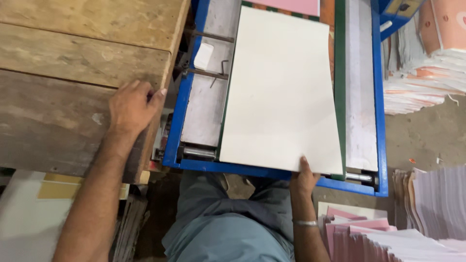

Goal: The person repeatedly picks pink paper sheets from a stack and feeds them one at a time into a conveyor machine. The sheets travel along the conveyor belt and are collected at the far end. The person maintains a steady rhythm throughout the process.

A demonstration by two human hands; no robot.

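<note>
A large cream-white sheet of card [281, 92] lies slightly tilted on the bed of a blue-framed machine [379, 111]. My right hand [303, 178] grips the sheet's near edge, thumb on top, with a metal bangle on the wrist. My left hand [132, 106] rests on the edge of a rough wooden table [73, 58], fingers curled over its right side, holding nothing. A pink sheet [291, 5] shows under the far end of the white one.
Metal rollers [199, 152] run along the machine's near end, with a green strip [340, 87] on the right. Stacks of printed paper [422, 77] stand at the right, pink and white sheets [383, 235] at the lower right. My grey trousers [228, 223] are below.
</note>
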